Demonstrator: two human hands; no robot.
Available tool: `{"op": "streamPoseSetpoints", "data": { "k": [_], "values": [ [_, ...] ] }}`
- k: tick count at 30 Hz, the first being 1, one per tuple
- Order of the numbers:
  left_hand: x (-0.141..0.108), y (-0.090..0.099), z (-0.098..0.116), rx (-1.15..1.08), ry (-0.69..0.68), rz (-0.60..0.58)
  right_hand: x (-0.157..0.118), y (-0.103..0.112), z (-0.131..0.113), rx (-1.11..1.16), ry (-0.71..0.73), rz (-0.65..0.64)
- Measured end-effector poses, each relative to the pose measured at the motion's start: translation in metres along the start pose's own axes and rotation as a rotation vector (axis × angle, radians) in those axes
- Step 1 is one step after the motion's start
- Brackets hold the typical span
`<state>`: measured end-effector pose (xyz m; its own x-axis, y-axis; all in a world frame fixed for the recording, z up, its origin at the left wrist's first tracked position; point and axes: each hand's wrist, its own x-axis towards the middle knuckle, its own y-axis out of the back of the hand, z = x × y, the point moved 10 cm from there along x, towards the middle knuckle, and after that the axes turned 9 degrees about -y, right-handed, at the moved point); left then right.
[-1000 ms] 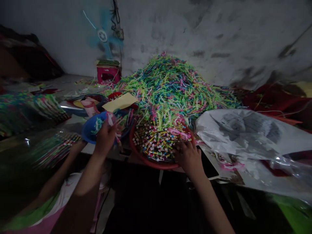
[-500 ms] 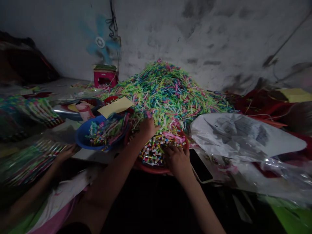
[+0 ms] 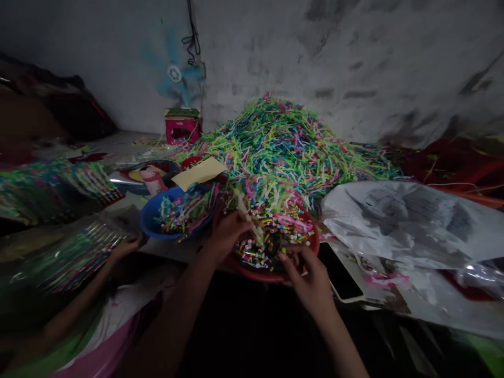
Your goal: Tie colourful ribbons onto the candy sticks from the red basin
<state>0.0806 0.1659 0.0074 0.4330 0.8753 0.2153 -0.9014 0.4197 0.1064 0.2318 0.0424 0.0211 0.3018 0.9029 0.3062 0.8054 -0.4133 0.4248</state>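
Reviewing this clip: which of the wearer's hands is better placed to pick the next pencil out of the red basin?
Probably the right hand: its fingers sit at the red basin rim by the pencils and look free. The left hand already grips a pale strip.

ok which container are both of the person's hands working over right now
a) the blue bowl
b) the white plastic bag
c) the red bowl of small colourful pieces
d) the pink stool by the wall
c: the left hand and the right hand both sit at the near rim of the red bowl filled with small colourful pieces, while the blue bowl lies off to the left, with neither of these two hands at it.
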Motion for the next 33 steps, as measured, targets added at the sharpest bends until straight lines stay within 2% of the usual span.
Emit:
{"op": "streamPoseSetpoints", "data": {
  "k": [3,5,8,13,17,24,29,33],
  "values": [
    [-0.042,-0.015,-0.014,-0.513,0.168,0.027,-0.013,0.001,0.010,0.323,-0.141,-0.023],
    [-0.061,-0.017,-0.020,-0.646,0.241,0.102,-0.021,-0.011,0.006,0.467,-0.162,-0.134],
    [-0.074,-0.018,-0.026,-0.742,0.309,0.173,-0.031,-0.025,-0.004,0.432,-0.135,-0.230],
    [-0.080,-0.019,-0.030,-0.764,0.347,0.182,-0.038,-0.033,-0.010,0.098,-0.061,-0.135],
    [-0.083,-0.017,-0.031,-0.751,0.374,0.202,-0.039,-0.040,-0.016,-0.043,0.011,-0.164],
    [-0.085,-0.016,-0.032,-0.715,0.380,0.189,-0.040,-0.038,-0.023,-0.161,0.064,-0.163],
    [-0.088,-0.014,-0.037,-0.679,0.407,0.208,-0.041,-0.039,-0.021,-0.254,0.036,-0.140],
    [-0.092,-0.012,-0.035,-0.621,0.384,0.203,-0.041,-0.040,-0.019,-0.217,-0.006,-0.162]
  ]
}}
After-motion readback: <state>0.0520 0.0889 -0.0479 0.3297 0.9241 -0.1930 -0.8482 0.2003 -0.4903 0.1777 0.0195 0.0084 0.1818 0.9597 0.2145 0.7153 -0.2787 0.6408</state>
